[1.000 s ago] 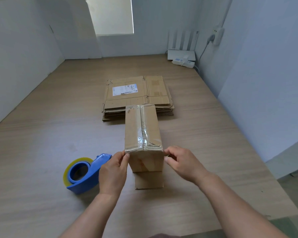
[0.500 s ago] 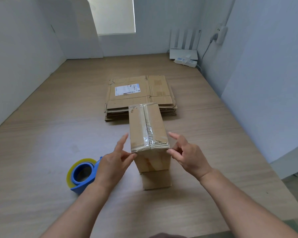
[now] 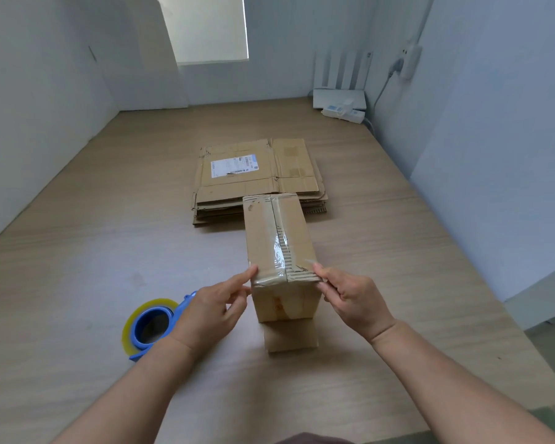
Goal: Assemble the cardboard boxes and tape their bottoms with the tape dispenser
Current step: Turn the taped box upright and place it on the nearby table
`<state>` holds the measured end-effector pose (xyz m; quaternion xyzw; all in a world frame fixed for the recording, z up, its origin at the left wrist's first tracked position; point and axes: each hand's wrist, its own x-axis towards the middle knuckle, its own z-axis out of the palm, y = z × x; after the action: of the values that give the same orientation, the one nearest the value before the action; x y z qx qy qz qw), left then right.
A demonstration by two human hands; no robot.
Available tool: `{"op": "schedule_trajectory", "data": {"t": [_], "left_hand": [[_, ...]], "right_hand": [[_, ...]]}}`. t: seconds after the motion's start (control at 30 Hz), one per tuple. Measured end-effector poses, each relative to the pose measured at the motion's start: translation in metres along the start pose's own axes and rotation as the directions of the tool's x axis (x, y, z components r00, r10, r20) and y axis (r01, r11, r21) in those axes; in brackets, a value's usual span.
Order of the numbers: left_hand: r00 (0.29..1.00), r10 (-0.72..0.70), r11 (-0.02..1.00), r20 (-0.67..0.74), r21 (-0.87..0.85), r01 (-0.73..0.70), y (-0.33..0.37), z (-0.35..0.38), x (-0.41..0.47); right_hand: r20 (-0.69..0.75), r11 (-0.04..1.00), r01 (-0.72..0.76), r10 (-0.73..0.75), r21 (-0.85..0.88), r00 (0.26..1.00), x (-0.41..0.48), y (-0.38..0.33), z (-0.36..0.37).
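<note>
The only writing in view is on a white shipping label [image 3: 234,166] stuck to the top sheet of a stack of flattened cardboard [image 3: 260,187]. It carries dark printed lines and what looks like a barcode, all too small to read. The made-up box [image 3: 277,238] shows no print, only a faint orange smudge on its near side. It stands on the wooden table [image 3: 77,251] just in front of the stack, its far end overlapping the stack's near edge in this view. Its closed flaps face up and one loose flap [image 3: 291,338] lies flat on the table towards the person. Clear, wrinkled tape runs along the middle seam and over the near edge. Beside the seam, near the right corner, the outer paper is torn away so the ribbed layer shows. The left hand [image 3: 212,307] points its straight forefinger at the near left top corner and touches it, the other fingers loosely bent and holding nothing. The right hand [image 3: 354,299] has forefinger and thumb at the near right top corner, but whether they pinch the tape or only press it cannot be told. A blue tape dispenser [image 3: 151,328] with a yellowish roll lies just left of the left hand. A white router [image 3: 339,97] sits in the far right corner.
</note>
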<state>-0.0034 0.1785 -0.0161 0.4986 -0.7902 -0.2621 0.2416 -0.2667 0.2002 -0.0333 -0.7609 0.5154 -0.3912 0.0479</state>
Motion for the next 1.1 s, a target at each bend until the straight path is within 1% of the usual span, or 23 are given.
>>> {"op": "schedule_trajectory", "data": {"t": [0.07,0.13,0.2,0.3,0.37,0.43,0.53,0.57,0.63,0.7,0.77,0.83,0.9,0.93,0.97,1.03,1.07,1.1], "left_hand": [[0.996,0.024,0.999,0.081,0.044,-0.028,-0.005,-0.008,0.003],[0.994,0.064,0.989,0.093,0.125,-0.075,-0.008,-0.011,0.008],[0.987,0.157,0.969,0.047,0.185,-0.163,-0.008,-0.01,0.013],[0.954,0.3,0.922,0.008,0.255,-0.292,-0.014,-0.005,0.017],[0.948,0.318,0.914,-0.028,0.276,-0.298,-0.015,-0.002,0.02],[0.951,0.303,0.918,-0.063,0.288,-0.273,-0.013,0.0,0.02],[0.967,0.241,0.933,-0.086,0.296,-0.206,-0.008,0.004,0.011],[0.977,0.186,0.955,-0.105,0.253,-0.155,-0.007,0.006,0.008],[0.993,0.062,0.991,-0.102,0.124,-0.049,0.001,0.012,0.001],[0.999,0.011,0.996,-0.053,0.088,-0.006,0.012,0.018,-0.003],[1.0,0.002,0.997,-0.01,0.077,-0.002,0.03,0.021,-0.003],[0.999,-0.03,1.0,0.027,0.004,0.029,0.049,0.022,-0.002],[0.998,-0.051,0.998,0.039,-0.041,0.053,0.06,0.02,0.003],[0.999,-0.055,0.998,0.001,-0.037,0.055,0.061,0.017,0.007],[0.995,-0.077,0.996,-0.066,-0.04,0.074,0.059,0.013,0.014],[0.958,-0.194,0.98,-0.21,-0.074,0.182,0.05,0.005,0.031],[0.933,-0.262,0.965,-0.245,-0.087,0.248,0.044,0.001,0.041],[0.913,-0.324,0.946,-0.248,-0.09,0.312,0.04,-0.004,0.051]], "right_hand": [[-0.004,1.0,0.012,-0.012,-0.024,1.0,0.001,0.001,0.0],[-0.012,0.999,0.012,-0.012,-0.035,1.0,0.003,0.0,0.0],[-0.01,0.999,0.017,-0.017,-0.035,1.0,0.003,0.001,0.0],[0.0,0.999,0.023,-0.023,-0.026,1.0,0.003,0.002,0.0],[0.017,0.999,0.023,-0.023,-0.028,1.0,0.003,0.002,0.001],[0.017,1.0,0.01,-0.01,-0.016,1.0,0.002,0.001,0.001],[0.023,0.999,-0.004,0.005,-0.045,1.0,0.002,-0.001,-0.002],[0.028,0.998,-0.016,0.018,-0.067,0.999,0.0,-0.003,-0.003],[0.043,0.99,-0.125,0.128,-0.07,0.991,-0.002,-0.014,-0.005],[0.065,0.955,-0.287,0.292,-0.075,0.954,0.0,-0.026,-0.004],[0.087,0.898,-0.417,0.431,-0.138,0.898,0.006,-0.034,-0.003],[0.091,0.841,-0.501,0.526,-0.205,0.846,0.014,-0.034,-0.007],[0.129,0.811,-0.555,0.58,-0.186,0.805,0.022,-0.025,-0.014],[0.168,0.81,-0.567,0.586,-0.148,0.793,0.025,-0.02,-0.019],[0.213,0.813,-0.572,0.582,-0.112,0.785,0.029,-0.015,-0.023],[0.29,0.825,-0.561,0.555,-0.073,0.779,0.034,-0.009,-0.033],[0.32,0.835,-0.546,0.537,-0.072,0.78,0.035,-0.006,-0.038],[0.348,0.848,-0.524,0.516,-0.078,0.783,0.035,-0.004,-0.043]]}}
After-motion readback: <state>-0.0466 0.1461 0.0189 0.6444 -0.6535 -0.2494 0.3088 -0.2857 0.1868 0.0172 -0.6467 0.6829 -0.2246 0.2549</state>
